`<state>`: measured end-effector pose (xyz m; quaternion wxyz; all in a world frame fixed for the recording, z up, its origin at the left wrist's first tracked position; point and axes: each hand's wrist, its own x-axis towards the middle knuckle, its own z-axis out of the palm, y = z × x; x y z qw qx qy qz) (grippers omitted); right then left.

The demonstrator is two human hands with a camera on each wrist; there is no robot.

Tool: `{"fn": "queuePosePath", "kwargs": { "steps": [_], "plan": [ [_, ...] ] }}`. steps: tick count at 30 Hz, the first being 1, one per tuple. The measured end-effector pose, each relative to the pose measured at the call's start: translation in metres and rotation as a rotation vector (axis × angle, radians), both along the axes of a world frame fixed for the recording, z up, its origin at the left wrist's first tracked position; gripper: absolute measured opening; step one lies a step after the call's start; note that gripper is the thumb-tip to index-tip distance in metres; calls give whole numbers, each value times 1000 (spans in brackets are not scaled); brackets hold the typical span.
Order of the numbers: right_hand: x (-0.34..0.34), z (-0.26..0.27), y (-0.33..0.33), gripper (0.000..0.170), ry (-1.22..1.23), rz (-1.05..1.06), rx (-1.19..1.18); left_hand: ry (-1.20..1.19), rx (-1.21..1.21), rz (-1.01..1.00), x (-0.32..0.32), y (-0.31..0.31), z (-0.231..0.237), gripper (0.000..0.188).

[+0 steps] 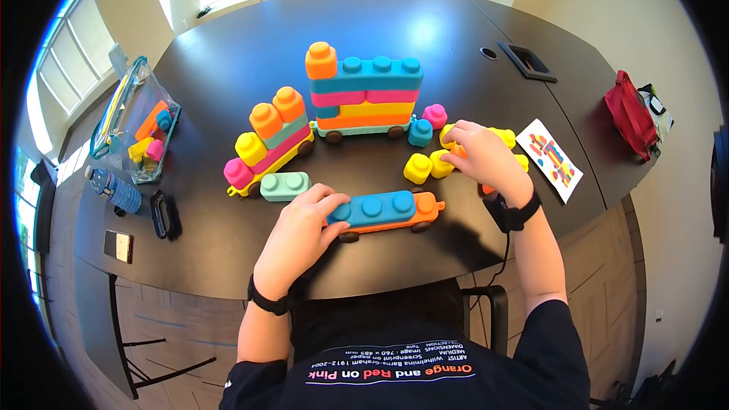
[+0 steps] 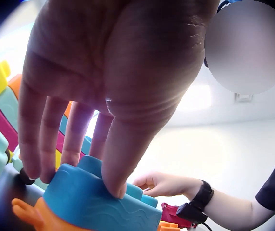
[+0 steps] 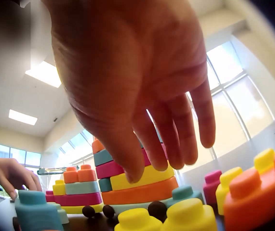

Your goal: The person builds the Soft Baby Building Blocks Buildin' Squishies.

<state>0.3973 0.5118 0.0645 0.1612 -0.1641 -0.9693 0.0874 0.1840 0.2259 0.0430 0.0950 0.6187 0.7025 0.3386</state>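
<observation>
On the near side of the table, my left hand [image 1: 298, 231] grips the left end of a long blue block [image 1: 393, 204]. Its thumb presses one side, with the fingers at the other. Under that block is an orange wheeled base [image 1: 427, 211]. My right hand [image 1: 486, 156] hangs over a group of loose blocks, fingers pointing down. Nothing shows between its thumb and fingers in the right wrist view. Two yellow blocks [image 3: 188, 216] lie just below, and a long orange block [image 3: 260, 192] is beside them. A teal block [image 1: 420, 133] and a pink block [image 1: 435, 115] stand beyond.
Two wheeled stacks stand farther back: a tall one [image 1: 368, 83] and a stepped one [image 1: 269, 144]. A mint block [image 1: 285, 186] lies near my left hand. Left are a clear bag [image 1: 152, 140], bottle [image 1: 114, 188] and phone [image 1: 118, 246]; right, a picture sheet [image 1: 550, 161] and red bag [image 1: 632, 118].
</observation>
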Motion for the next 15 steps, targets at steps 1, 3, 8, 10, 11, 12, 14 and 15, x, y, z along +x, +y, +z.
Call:
{"fn": "queuePosePath", "kwargs": {
  "steps": [1,3,8,10,11,12,14,15],
  "plan": [
    [0,-3,2,26,1,1,2,-1,4,5,0,0,0,37],
    [-1,-11,5,28,-188,-45,9,-5,12,6,0,0,0,37],
    [-2,-20,5,28,-192,-90,-3,2,17,-2,0,1,0,37],
    [-1,-12,2,28,-209,-123,-29,2,19,-7,0,1,0,37],
    [1,-7,-1,27,-114,-103,-20,3,18,-6,0,1,0,37],
    [4,-1,-5,26,-20,-83,-11,3,14,-5,0,1,0,37],
    [10,18,-17,26,-4,-50,-81,1,9,-3,1,1,1,37],
    [12,23,-22,27,13,-19,-151,-8,5,-1,1,1,1,37]
  ]
}}
